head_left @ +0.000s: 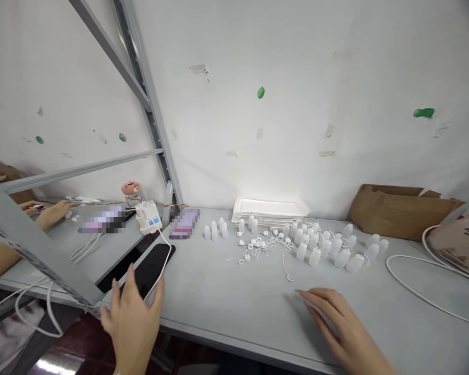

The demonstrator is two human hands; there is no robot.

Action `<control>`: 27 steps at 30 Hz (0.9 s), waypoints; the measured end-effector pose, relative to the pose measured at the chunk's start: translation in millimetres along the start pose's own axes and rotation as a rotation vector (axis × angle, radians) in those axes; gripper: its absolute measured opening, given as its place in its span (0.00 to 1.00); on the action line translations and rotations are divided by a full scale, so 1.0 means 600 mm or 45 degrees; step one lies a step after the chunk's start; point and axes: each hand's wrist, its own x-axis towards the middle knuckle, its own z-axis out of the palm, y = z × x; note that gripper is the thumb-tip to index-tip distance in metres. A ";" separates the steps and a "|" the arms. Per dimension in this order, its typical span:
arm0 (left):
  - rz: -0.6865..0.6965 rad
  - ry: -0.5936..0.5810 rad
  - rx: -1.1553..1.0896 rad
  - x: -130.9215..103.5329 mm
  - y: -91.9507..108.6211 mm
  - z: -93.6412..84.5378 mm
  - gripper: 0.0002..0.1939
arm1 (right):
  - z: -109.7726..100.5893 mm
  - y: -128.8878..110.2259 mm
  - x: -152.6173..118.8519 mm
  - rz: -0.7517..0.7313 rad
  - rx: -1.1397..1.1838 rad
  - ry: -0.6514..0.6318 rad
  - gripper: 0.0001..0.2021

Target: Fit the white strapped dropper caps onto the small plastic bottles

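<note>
My left hand [135, 317] is open with fingers spread, over the near end of a black phone-like slab [153, 265]. A white cable [162, 268] runs across that slab. Whether the fingers touch it I cannot tell. My right hand [342, 325] is open above the grey table [226, 317], its fingers stretched out and holding nothing. Just beyond its fingertips lies a white looped strap [288, 277]. Farther back are a pile of small white caps with loop straps [263, 244] and several small translucent bottles [315, 256], mostly upright.
A separate group of small bottles [214, 232] stands left of the pile. White trays [269, 208] are stacked by the wall. A brown paper bag [398, 211] and a white cable [410, 297] lie right. A metal post [39, 245] stands left, with another person's hand [54, 213] beyond.
</note>
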 end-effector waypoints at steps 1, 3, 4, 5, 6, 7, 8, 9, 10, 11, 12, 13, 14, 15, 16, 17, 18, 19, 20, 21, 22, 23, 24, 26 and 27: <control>-0.043 0.050 -0.023 -0.001 -0.004 -0.002 0.36 | 0.004 -0.002 -0.008 -0.003 -0.006 0.029 0.15; -0.096 0.103 -0.060 0.000 -0.011 -0.005 0.37 | 0.009 -0.004 -0.018 0.010 -0.022 0.073 0.16; -0.106 0.112 -0.073 0.001 -0.013 -0.006 0.37 | 0.011 -0.003 -0.021 0.020 -0.020 0.084 0.16; -0.107 0.113 -0.083 0.002 -0.014 -0.006 0.38 | 0.012 -0.002 -0.022 0.040 -0.012 0.099 0.16; -0.104 0.113 -0.090 0.003 -0.013 -0.007 0.38 | 0.013 0.000 -0.022 0.062 0.000 0.115 0.16; -0.097 0.107 -0.096 0.004 -0.013 -0.006 0.38 | 0.013 0.002 -0.023 0.087 0.011 0.129 0.17; -0.091 0.104 -0.097 0.004 -0.012 -0.006 0.38 | 0.013 0.005 -0.023 0.116 0.018 0.140 0.17; -0.083 0.099 -0.096 0.004 -0.011 -0.004 0.38 | 0.013 0.007 -0.023 0.136 0.020 0.147 0.18; -0.074 0.095 -0.094 0.003 -0.011 -0.003 0.38 | 0.013 0.009 -0.023 0.146 0.019 0.148 0.19; -0.067 0.095 -0.091 0.003 -0.013 0.000 0.38 | 0.014 0.010 -0.024 0.151 0.014 0.143 0.20; -0.060 0.095 -0.087 0.002 -0.015 0.002 0.38 | 0.015 0.010 -0.025 0.145 0.005 0.128 0.20; -0.051 0.093 -0.080 0.001 -0.018 0.005 0.38 | 0.017 0.011 -0.026 0.135 -0.007 0.116 0.21; -0.039 0.085 -0.065 0.000 -0.022 0.008 0.38 | 0.020 0.011 -0.027 0.119 -0.022 0.108 0.22; -0.021 0.067 -0.045 -0.001 -0.025 0.011 0.37 | 0.022 0.011 -0.028 0.103 -0.039 0.098 0.23; 0.000 0.041 -0.021 -0.002 -0.029 0.012 0.35 | 0.025 0.010 -0.028 0.092 -0.058 0.089 0.24; 0.018 0.014 0.000 -0.002 -0.032 0.014 0.33 | 0.027 0.010 -0.028 0.075 -0.077 0.087 0.24; 0.033 -0.010 0.015 -0.002 -0.034 0.014 0.32 | 0.029 0.010 -0.029 0.063 -0.092 0.084 0.25; 0.037 -0.023 0.023 -0.002 -0.035 0.013 0.32 | 0.030 0.010 -0.029 0.056 -0.105 0.081 0.26; 0.032 -0.024 0.026 -0.002 -0.034 0.011 0.32 | 0.031 0.010 -0.029 0.051 -0.115 0.076 0.26; 0.019 -0.014 0.025 -0.001 -0.033 0.009 0.33 | 0.032 0.010 -0.029 0.053 -0.122 0.076 0.26; 0.001 0.006 0.023 -0.001 -0.031 0.006 0.33 | 0.032 0.010 -0.029 0.055 -0.129 0.076 0.26; -0.015 0.027 0.018 -0.001 -0.029 0.003 0.34 | 0.032 0.010 -0.029 0.059 -0.134 0.076 0.26; -0.029 0.049 0.008 0.000 -0.027 0.001 0.34 | 0.032 0.010 -0.028 0.060 -0.139 0.080 0.26; -0.052 0.080 -0.023 -0.001 -0.023 -0.002 0.35 | 0.032 0.010 -0.027 0.055 -0.145 0.091 0.25; -0.065 0.084 -0.039 -0.002 -0.021 -0.002 0.36 | 0.033 0.009 -0.027 0.053 -0.146 0.096 0.25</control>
